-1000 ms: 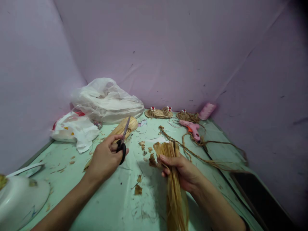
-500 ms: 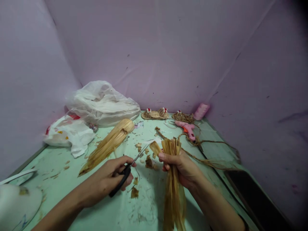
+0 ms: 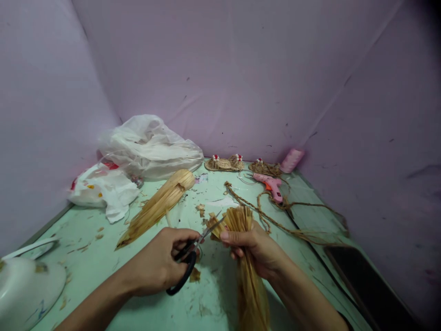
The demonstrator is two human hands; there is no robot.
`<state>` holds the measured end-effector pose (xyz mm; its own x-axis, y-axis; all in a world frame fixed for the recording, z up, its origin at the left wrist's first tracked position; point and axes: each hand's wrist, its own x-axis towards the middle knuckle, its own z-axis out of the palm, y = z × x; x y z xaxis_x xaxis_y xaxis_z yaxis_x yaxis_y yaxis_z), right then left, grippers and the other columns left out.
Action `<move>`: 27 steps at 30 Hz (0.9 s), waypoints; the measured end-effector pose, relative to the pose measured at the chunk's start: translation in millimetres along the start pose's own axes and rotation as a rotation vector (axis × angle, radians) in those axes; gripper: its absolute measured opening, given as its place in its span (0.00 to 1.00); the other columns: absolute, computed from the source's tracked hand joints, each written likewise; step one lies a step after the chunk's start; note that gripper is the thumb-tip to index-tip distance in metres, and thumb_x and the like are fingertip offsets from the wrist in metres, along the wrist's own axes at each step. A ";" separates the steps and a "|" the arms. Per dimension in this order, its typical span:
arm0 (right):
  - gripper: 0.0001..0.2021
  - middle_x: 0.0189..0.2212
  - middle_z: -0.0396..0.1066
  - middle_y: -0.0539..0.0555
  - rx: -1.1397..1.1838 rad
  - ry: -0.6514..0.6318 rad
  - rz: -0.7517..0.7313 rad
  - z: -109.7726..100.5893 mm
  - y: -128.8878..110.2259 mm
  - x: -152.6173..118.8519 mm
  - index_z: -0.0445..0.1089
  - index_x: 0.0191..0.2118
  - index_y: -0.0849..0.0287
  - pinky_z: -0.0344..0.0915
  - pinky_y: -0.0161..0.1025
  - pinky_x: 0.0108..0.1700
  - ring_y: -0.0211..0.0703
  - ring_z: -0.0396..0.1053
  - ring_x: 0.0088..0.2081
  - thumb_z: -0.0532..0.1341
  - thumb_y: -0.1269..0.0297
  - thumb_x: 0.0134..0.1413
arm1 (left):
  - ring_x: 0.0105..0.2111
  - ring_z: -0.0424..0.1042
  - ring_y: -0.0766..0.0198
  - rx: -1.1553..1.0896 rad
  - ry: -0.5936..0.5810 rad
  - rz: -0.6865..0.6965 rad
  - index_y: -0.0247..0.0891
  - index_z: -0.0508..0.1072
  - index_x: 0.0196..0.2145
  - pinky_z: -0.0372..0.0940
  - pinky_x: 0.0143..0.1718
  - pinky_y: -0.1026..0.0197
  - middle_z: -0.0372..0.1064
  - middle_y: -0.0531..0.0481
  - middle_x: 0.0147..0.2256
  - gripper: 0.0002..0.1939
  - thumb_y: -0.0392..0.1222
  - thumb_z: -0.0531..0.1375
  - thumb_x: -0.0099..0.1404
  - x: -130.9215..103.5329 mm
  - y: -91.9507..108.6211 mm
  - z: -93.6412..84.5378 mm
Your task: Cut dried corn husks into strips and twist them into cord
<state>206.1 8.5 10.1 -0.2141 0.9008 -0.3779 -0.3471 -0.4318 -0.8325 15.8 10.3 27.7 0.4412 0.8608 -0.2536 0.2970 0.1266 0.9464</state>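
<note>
Scuffed lilac walls [image 3: 241,82] meet in two corners around a pale green tabletop [image 3: 206,317].

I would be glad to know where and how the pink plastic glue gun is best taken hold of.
The pink plastic glue gun is probably best gripped around its handle, coming from the near side: the handle juts toward the viewer, while the narrow nozzle points left, away from that grip.
</note>
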 end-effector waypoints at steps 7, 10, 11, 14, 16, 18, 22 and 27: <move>0.12 0.12 0.62 0.44 0.004 -0.002 0.026 -3.8 -5.8 -1.1 0.67 0.20 0.64 0.55 0.25 0.15 0.22 0.49 0.11 0.70 0.66 0.28 | 0.23 0.72 0.63 0.004 -0.089 -0.155 0.37 0.72 0.36 0.57 0.14 0.69 0.72 0.46 0.32 0.14 0.38 0.56 0.49 0.4 -4.6 -3.6; 0.12 0.12 0.63 0.45 0.016 -0.003 0.040 -2.7 -5.2 -1.2 0.66 0.19 0.64 0.56 0.25 0.14 0.22 0.49 0.10 0.70 0.66 0.26 | 0.27 0.72 0.64 0.037 -0.158 -0.139 0.36 0.70 0.38 0.61 0.19 0.69 0.72 0.46 0.34 0.16 0.38 0.57 0.49 2.8 -3.6 -4.8; 0.13 0.11 0.62 0.45 0.012 -0.004 0.054 -2.2 -4.6 -1.2 0.66 0.18 0.64 0.55 0.25 0.14 0.22 0.49 0.10 0.70 0.67 0.25 | 0.28 0.71 0.64 0.053 -0.170 -0.104 0.36 0.70 0.37 0.63 0.23 0.68 0.72 0.47 0.33 0.15 0.38 0.58 0.49 3.6 -2.4 -4.6; 0.13 0.10 0.61 0.45 -0.006 -0.005 0.105 -1.0 -2.8 -0.6 0.66 0.16 0.65 0.55 0.24 0.13 0.23 0.49 0.10 0.70 0.67 0.23 | 0.31 0.70 0.65 0.075 -0.183 -0.046 0.34 0.70 0.34 0.64 0.30 0.67 0.71 0.49 0.31 0.11 0.39 0.58 0.51 4.8 1.6 -2.6; 0.13 0.11 0.62 0.45 0.001 -0.004 0.122 -0.9 -2.2 -0.1 0.66 0.17 0.65 0.55 0.24 0.13 0.23 0.49 0.10 0.70 0.66 0.23 | 0.31 0.71 0.63 0.056 -0.204 -0.100 0.34 0.69 0.36 0.63 0.24 0.69 0.71 0.47 0.33 0.13 0.40 0.58 0.50 4.8 2.5 -1.3; 0.13 0.11 0.61 0.45 0.018 -0.005 0.128 -1.2 -2.2 0.3 0.67 0.18 0.65 0.54 0.24 0.13 0.22 0.49 0.11 0.71 0.66 0.23 | 0.32 0.73 0.59 0.019 -0.207 -0.165 0.34 0.67 0.39 0.60 0.17 0.70 0.71 0.44 0.36 0.18 0.41 0.58 0.49 4.7 1.4 -0.5; 0.14 0.11 0.59 0.43 0.043 -0.007 0.114 -2.6 -2.7 0.7 0.67 0.19 0.65 0.55 0.24 0.14 0.22 0.48 0.11 0.71 0.65 0.24 | 0.28 0.73 0.58 -0.064 -0.156 -0.212 0.36 0.64 0.42 0.59 0.14 0.69 0.71 0.42 0.37 0.21 0.40 0.59 0.47 6.8 -3.0 -4.1; 0.17 0.18 0.62 0.45 -0.001 0.032 0.013 -3.4 -1.3 0.5 0.68 0.27 0.63 0.57 0.26 0.17 0.25 0.51 0.15 0.71 0.61 0.28 | 0.23 0.70 0.63 0.109 0.281 -0.081 0.35 0.66 0.41 0.62 0.20 0.65 0.72 0.47 0.30 0.24 0.44 0.62 0.45 14.1 -7.6 -36.5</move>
<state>209.6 9.7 9.6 -0.1893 0.8962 -0.4012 -0.3437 -0.4432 -0.8279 -11.1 39.5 24.3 0.1656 0.9545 -0.2479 0.4177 0.1598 0.8944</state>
